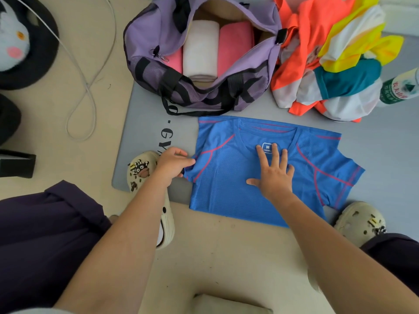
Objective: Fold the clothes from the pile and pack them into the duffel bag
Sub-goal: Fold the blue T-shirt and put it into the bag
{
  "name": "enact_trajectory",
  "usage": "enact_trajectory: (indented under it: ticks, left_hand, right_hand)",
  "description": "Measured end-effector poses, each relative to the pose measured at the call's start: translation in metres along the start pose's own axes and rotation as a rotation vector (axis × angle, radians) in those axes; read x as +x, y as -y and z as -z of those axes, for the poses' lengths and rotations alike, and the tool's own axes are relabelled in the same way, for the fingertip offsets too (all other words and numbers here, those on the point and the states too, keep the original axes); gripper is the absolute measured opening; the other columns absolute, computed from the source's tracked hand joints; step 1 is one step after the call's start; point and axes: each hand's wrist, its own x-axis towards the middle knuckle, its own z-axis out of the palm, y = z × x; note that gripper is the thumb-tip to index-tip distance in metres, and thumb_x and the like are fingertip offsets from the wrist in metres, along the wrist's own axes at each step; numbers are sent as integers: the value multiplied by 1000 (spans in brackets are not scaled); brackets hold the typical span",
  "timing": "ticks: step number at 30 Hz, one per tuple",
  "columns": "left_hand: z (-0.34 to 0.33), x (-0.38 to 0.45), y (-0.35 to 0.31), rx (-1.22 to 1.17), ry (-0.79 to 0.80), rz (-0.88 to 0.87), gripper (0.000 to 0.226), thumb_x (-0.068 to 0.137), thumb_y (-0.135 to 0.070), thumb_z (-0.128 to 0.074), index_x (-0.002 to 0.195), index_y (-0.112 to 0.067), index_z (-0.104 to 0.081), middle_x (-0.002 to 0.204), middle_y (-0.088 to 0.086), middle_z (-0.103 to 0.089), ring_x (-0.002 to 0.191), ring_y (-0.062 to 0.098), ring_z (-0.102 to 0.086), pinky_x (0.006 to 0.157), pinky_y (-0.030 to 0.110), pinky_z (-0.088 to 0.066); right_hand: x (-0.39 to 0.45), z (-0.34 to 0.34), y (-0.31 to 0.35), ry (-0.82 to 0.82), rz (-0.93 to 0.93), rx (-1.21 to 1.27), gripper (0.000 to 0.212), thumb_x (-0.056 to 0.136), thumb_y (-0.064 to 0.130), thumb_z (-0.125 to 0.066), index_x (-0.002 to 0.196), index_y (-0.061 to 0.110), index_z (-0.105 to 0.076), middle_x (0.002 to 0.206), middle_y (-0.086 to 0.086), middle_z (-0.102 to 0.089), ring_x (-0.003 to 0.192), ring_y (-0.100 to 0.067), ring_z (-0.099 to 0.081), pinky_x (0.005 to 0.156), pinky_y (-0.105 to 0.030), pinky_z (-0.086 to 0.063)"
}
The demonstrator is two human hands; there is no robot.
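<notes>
left hand (174, 163): my fingers pinched closed, arm outstretched | right hand (273, 172): beside it, flat, fingers splayed, palm down

Soft, even daylight fills the scene, bright without harsh glare. Shadows are faint: a pale one lies under the open purple fabric duffel bag (204, 64) on the grey foam mat (145, 123). The wide lens bends the edges, stretching the bare forearms near the bottom. Focus is slightly soft throughout, softest at the corners.

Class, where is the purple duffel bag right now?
The purple duffel bag sits open at top centre, on the grey mat, beyond the blue shirt and left of the clothes pile.
</notes>
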Motion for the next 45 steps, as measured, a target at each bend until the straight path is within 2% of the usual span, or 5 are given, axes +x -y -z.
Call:
enact_trajectory:
  ticks: [9,20,28,37,45]
  left_hand:
    - [27,2,5,-371,-60,53,16,86,0,-66,92,-14,-60,94,10,-64,73,18,-64,52,23,-50]
    - [11,19,-9,52,-225,-196,20,84,-7,-70,97,-21,-65,80,-7,-57,74,8,-55,62,10,-39]
    - [-16,5,-3,452,-603,-488,29,84,-14,-67,112,-9,-62,115,18,-54,105,36,-52,85,40,-41]
    - [-96,9,-36,1094,-125,-695,70,94,-53,-51,154,-29,-23,162,13,-12,149,31,-14,110,50,-27]
    - [-87,36,-84,778,-362,-622,36,96,-30,-56,128,-14,-57,118,12,-59,108,34,-56,79,43,-45]
  right_hand:
    - [1,-3,-1,-11,7,-7,106,78,66,-61,153,37,8,162,-8,9,148,-39,3,111,-54,-25]
    - [1,-1,-1,9,5,4,108,78,66,-61,153,36,11,162,-8,11,148,-39,5,112,-54,-25]
    - [-6,5,-9,-87,36,79,112,72,57,-75,154,37,-1,163,-7,-1,149,-36,-5,111,-57,-26]
    - [0,4,-51,-72,13,25,89,80,67,-59,153,36,-19,162,-8,-13,147,-32,-16,109,-55,-26]
    - [58,46,-87,-352,-228,487,36,90,22,-62,123,10,-55,119,-14,-55,114,-34,-50,83,-45,-45]
